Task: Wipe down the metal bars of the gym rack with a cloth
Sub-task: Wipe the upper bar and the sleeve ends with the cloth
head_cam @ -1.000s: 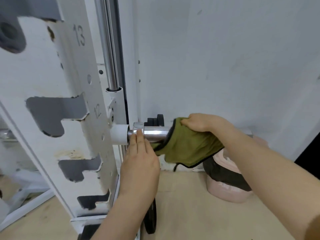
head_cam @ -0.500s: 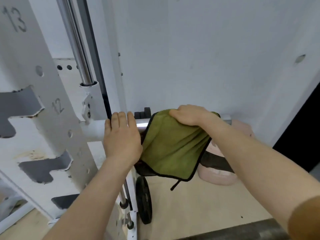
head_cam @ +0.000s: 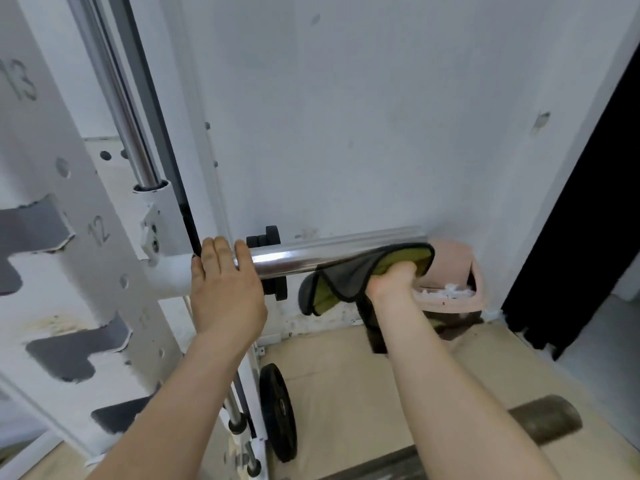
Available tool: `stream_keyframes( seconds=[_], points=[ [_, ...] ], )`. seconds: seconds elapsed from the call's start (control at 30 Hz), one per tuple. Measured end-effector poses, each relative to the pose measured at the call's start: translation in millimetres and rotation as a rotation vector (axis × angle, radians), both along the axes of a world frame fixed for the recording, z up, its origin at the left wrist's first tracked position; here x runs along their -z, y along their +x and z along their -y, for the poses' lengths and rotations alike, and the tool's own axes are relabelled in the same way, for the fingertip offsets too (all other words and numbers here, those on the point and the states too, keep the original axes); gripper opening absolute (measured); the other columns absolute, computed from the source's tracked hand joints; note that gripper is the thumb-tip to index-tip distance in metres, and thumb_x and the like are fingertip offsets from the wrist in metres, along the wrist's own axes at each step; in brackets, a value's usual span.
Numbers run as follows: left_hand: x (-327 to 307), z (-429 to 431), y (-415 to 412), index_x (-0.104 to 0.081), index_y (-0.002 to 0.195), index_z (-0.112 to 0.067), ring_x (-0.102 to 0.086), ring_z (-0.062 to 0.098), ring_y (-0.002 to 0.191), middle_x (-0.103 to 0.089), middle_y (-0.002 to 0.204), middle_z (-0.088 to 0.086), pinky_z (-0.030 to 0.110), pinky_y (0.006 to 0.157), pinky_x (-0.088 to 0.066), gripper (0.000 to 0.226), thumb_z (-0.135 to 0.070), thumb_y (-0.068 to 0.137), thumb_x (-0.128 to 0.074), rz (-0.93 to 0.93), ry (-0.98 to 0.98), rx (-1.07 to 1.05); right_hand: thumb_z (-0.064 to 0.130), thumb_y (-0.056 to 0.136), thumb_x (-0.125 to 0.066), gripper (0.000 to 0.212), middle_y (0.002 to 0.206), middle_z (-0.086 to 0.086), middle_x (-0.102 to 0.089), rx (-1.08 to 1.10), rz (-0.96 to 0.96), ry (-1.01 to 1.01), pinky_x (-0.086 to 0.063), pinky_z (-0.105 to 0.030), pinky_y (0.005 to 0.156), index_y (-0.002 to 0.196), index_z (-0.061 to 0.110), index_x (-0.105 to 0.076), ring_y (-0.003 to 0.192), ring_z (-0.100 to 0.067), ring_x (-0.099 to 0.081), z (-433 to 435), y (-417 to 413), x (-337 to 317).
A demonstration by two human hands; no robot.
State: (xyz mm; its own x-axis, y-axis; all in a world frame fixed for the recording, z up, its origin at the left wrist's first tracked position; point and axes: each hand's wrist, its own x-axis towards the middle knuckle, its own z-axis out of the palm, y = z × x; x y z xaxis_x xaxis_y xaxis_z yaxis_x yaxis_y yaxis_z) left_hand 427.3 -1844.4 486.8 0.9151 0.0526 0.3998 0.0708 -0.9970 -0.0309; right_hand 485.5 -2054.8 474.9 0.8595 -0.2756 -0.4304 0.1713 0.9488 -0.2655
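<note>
Since half a second ago my right hand point(head_cam: 391, 277) has carried the cloth point(head_cam: 346, 275) rightward, now gripping it under the chrome bar point(head_cam: 304, 258), centre-right | head view: left hand point(head_cam: 225, 289) lies flat, fingers straight, on the bar's inner end, centre-left | risk, I judge: the cloth overruns the free end and drops into the pink bin point(head_cam: 450, 261); my flat palm may let the bar roll.

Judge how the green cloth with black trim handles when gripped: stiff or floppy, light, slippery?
Likely floppy: the green cloth with black trim folds against the shiny chrome bar and its free corner droops below. Probably light: the right hand bunches it in one grip. It should slide easily on that smooth metal.
</note>
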Motion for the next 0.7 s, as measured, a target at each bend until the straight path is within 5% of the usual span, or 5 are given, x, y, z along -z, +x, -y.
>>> stream_keyframes(
  seconds=[0.17, 0.27, 0.37, 0.5, 0.7],
  points=[
    [-9.5, -2.0, -4.8, -0.012, 0.149, -0.008, -0.002, 0.036, 0.145, -0.007, 0.157, 0.021, 0.046, 0.119, -0.007, 0.074, -0.019, 0.089, -0.054, -0.065, -0.030, 0.067, 0.024, 0.102, -0.035, 0.034, 0.142, -0.017, -0.043, -0.257, -0.137, -0.140, -0.045, -0.025, 0.088, 0.131, 0.011, -0.046, 0.109, -0.032, -0.050, -109.3, -27.0, -14.3],
    [-20.3, -12.9, -11.6, -0.026, 0.146, -0.012, -0.008, 0.031, 0.145, -0.013, 0.157, 0.016, 0.043, 0.118, -0.017, 0.059, -0.016, 0.092, -0.049, -0.078, -0.091, 0.145, 0.025, 0.099, -0.042, 0.040, 0.128, -0.021, -0.052, -0.407, -0.030, 0.091, -0.041, -0.046, 0.092, 0.132, 0.003, -0.048, 0.096, -0.036, -0.054, -158.5, -40.4, -16.1],
    [-25.3, -10.9, -28.1, -0.043, 0.136, -0.015, -0.011, 0.027, 0.144, -0.022, 0.154, 0.012, 0.045, 0.110, -0.032, 0.049, -0.012, 0.087, -0.048, -0.102, -0.313, 0.178, 0.016, 0.100, -0.040, 0.039, 0.116, -0.019, -0.058, -0.515, -0.012, -0.081, -0.043, -0.038, 0.083, 0.136, 0.002, -0.047, 0.103, -0.031, -0.058, -164.1, -53.0, -11.1],
    [-22.3, 11.7, -51.7, -0.051, 0.128, -0.013, -0.043, 0.027, 0.124, -0.051, 0.130, 0.008, 0.038, 0.099, -0.040, 0.050, -0.003, 0.080, -0.045, -0.056, -0.568, 0.299, 0.015, 0.100, -0.037, 0.036, 0.082, -0.002, -0.057, -0.755, 0.030, -0.993, -0.045, -0.028, 0.061, 0.130, 0.000, -0.050, 0.077, -0.020, -0.058, -133.2, -72.0, -20.0],
    [-20.7, -7.4, -66.4, -0.029, 0.143, -0.015, -0.046, 0.030, 0.113, -0.045, 0.127, 0.013, 0.038, 0.087, -0.042, 0.065, -0.007, 0.083, -0.054, 0.094, -0.656, 0.180, 0.036, 0.087, -0.055, 0.029, 0.072, -0.005, -0.052, -0.800, 0.156, -2.215, -0.038, -0.027, 0.051, 0.077, 0.009, -0.053, 0.066, -0.022, -0.052, -107.3, -52.2, -100.0]
  ],
)
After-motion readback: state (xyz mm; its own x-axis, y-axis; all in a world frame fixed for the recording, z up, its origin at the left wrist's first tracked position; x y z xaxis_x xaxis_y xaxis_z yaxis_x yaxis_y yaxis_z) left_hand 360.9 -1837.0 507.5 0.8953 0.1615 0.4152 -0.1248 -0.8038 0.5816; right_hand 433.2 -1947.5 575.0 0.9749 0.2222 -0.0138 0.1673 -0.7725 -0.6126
